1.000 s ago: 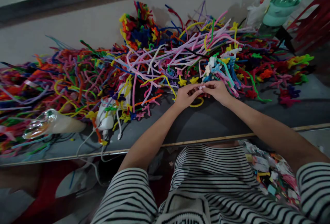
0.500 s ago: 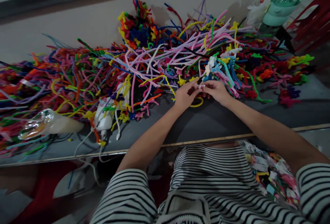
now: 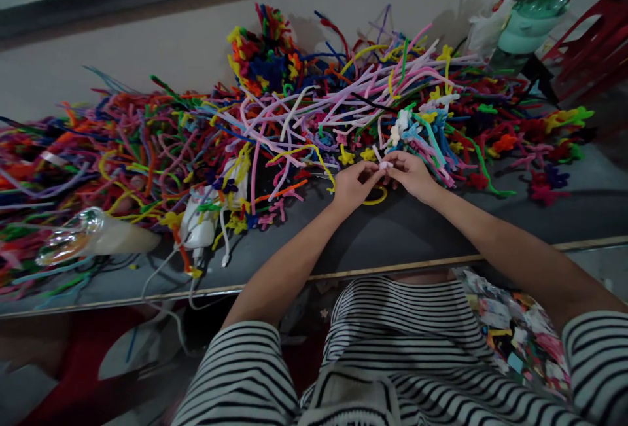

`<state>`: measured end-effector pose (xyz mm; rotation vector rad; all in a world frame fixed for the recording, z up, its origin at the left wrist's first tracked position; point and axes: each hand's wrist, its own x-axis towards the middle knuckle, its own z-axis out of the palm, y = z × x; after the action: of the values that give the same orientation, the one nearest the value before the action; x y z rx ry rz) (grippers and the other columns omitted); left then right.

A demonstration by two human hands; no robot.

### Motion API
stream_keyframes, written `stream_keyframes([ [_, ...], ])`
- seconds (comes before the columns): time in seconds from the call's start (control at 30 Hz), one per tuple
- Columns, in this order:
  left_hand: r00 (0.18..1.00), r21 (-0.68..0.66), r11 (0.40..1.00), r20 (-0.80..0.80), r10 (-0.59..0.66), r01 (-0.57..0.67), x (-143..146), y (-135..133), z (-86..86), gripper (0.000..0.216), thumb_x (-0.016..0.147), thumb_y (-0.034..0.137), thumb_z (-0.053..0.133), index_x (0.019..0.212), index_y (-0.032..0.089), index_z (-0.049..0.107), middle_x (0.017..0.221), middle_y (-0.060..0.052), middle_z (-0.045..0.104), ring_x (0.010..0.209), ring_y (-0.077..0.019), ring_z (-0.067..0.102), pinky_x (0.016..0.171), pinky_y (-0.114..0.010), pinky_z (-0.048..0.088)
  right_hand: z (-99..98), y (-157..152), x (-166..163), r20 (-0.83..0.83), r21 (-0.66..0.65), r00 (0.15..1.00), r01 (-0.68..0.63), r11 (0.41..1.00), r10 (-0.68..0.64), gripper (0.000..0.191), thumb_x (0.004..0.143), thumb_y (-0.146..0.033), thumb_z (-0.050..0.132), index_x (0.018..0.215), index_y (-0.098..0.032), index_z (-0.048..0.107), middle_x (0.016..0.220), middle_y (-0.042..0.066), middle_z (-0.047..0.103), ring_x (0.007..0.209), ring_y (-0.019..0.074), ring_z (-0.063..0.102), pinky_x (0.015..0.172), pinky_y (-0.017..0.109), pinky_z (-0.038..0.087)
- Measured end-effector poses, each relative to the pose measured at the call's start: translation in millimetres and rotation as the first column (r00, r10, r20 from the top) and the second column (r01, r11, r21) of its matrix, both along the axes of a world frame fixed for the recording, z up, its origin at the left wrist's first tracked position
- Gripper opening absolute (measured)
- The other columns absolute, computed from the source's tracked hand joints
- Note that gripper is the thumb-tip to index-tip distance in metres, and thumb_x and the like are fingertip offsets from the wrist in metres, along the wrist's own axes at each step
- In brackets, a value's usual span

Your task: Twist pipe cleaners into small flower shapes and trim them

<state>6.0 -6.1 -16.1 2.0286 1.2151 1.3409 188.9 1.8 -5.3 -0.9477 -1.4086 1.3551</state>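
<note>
A pale pink pipe cleaner (image 3: 377, 154), bent into a small shape, is pinched between the fingertips of both hands. From the left, my left hand (image 3: 354, 185) closes thumb and fingers on it. My right hand (image 3: 412, 176) grips the other side, its fingers bent together. One short end of the pipe cleaner points up, away from me. Under the hands lies a pair of scissors with a yellow handle (image 3: 375, 198), partly covered. Just beyond my right hand is a bunch of blue, white and pink pipe cleaner pieces (image 3: 417, 128).
A long heap of coloured pipe cleaners (image 3: 147, 125) runs along the wall. On the left are a white power strip (image 3: 199, 223) with cables and a clear plastic-wrapped cone (image 3: 118, 233). A mint-green container (image 3: 527, 30) stands at the back right. The table's wooden edge (image 3: 392, 267) is near my body.
The fingers have shifted slightly around the pale pink pipe cleaner, and its short end now stands up above the fingertips. The view has moved a little.
</note>
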Motion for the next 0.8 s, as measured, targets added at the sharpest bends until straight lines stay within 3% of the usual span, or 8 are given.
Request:
stream_keyframes([
  [0.23,0.999,-0.018,0.999,0.021,-0.045,0.045,-0.4,2.0,-3.6,0.024,0.097,0.041,0.065,0.097,0.02,0.075,0.074,0.0,0.076,0.061,-0.0099,0.069,0.061,-0.02,0.053,-1.3,-3.6,1.0,0.098,0.083,0.995,-0.033,0.996,0.024,0.047,0.079,-0.062,0.08,0.096,-0.024,0.058,0.075,0.001,0.066,0.065,0.017,0.066,0.048,0.026,0.047],
  [0.37,0.999,-0.039,0.998,0.007,-0.047,0.048,0.2,1.5,-1.4,0.023,0.098,0.039,0.063,0.094,0.019,0.074,0.068,0.002,0.073,0.058,-0.0089,0.067,0.059,-0.019,0.052,-1.1,-4.3,1.8,0.172,0.13,0.984,0.016,0.991,-0.039,0.045,0.083,-0.063,0.076,0.096,-0.022,0.062,0.078,0.002,0.069,0.065,0.0152,0.063,0.053,0.027,0.048],
  [0.5,0.999,-0.007,0.999,-0.021,0.042,-0.042,1.8,-1.7,3.0,0.02,0.098,0.034,0.064,0.091,0.019,0.074,0.068,0.002,0.074,0.059,-0.009,0.066,0.061,-0.019,0.05,4.2,-7.8,4.1,0.269,0.296,0.955,0.042,0.954,-0.125,0.04,0.087,-0.058,0.073,0.097,-0.019,0.07,0.088,0.005,0.074,0.071,0.0148,0.063,0.064,0.029,0.049],
  [0.6,0.994,0.021,0.994,-0.029,0.109,-0.109,1.6,-2.3,3.6,0.02,0.097,0.035,0.065,0.092,0.019,0.075,0.07,0.001,0.075,0.061,-0.0095,0.066,0.063,-0.02,0.05,6.7,-9.9,5.0,0.313,0.337,0.936,0.047,0.94,-0.159,0.039,0.091,-0.055,0.069,0.101,-0.018,0.073,0.089,0.007,0.075,0.075,0.0166,0.065,0.066,0.03,0.049],
  [0.8,1.0,-0.018,1.0,-0.001,0.005,-0.005,0.0,0.8,-1.9,0.024,0.096,0.042,0.067,0.097,0.021,0.078,0.072,0.0,0.077,0.063,-0.0117,0.071,0.063,-0.022,0.055,-1.0,-4.4,5.0,0.251,0.319,0.952,0.087,0.944,-0.172,0.033,0.088,-0.049,0.071,0.099,-0.018,0.073,0.088,0.007,0.076,0.078,0.0192,0.069,0.072,0.033,0.056],
])
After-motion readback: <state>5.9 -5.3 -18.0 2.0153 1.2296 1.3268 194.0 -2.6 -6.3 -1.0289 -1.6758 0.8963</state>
